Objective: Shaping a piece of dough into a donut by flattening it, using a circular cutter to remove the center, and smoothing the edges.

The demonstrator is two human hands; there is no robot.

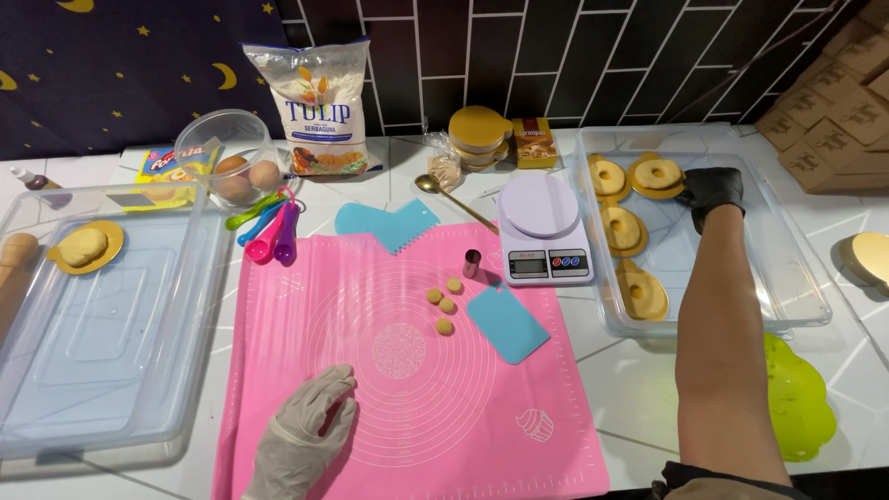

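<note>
On pink mat (407,370), left hand (301,435), dough balls (445,306)

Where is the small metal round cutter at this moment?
The small metal cutter stands upright on the pink mat, at its upper right, just left of the kitchen scale and above the dough balls.

Bright even light, sharp, soft shadows

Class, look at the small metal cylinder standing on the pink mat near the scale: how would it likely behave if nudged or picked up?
The small metal cylinder stands upright on a narrow base, so a sideways nudge would probably tip it. Once on its side, its round shape would likely roll across the smooth pink mat. It looks rigid, and probably light.
</note>
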